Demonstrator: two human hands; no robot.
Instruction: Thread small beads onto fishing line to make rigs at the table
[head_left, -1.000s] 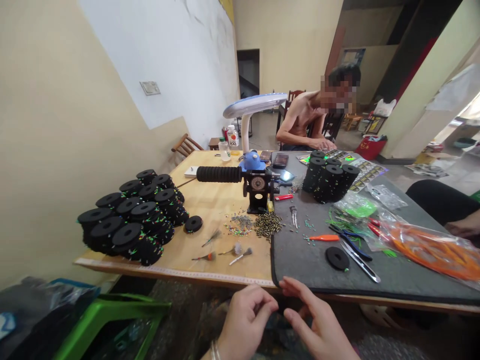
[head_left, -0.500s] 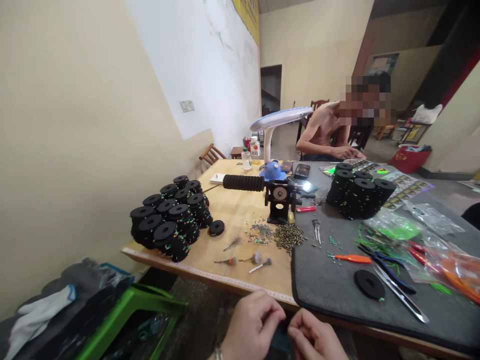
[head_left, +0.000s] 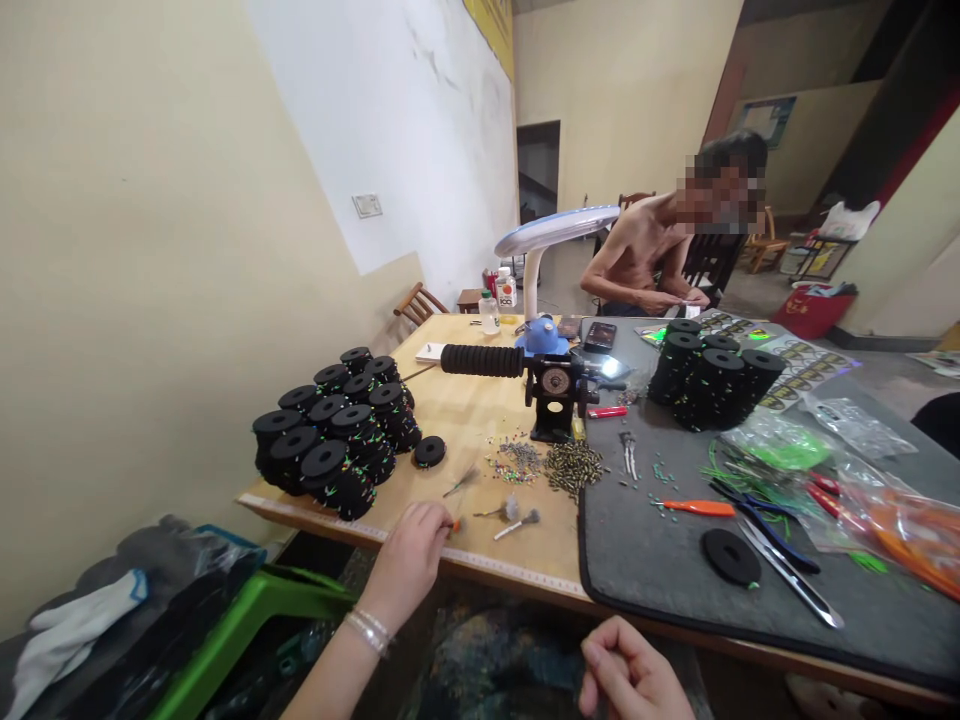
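My left hand reaches over the front edge of the wooden table, its fingers closed at the small orange-tipped bundle. Right of it lie a feathery bundle and a white-handled one. My right hand is in front of the table edge, thumb and fingers pinched together; whatever is between them is too small to make out. Farther back are a pile of brass-coloured pieces, tiny silver beads and a black device with a ribbed roll.
Stacked black foam spools stand at left, more at right. On the grey mat are an orange-handled tool, pliers, tweezers and a foam disc. Behind are a lamp and a seated person.
My left hand has moved away from my right hand, forward and left onto the table, to the orange-tipped bundle. My right hand stays low, near its earlier place. The seated person's head and hands have shifted.
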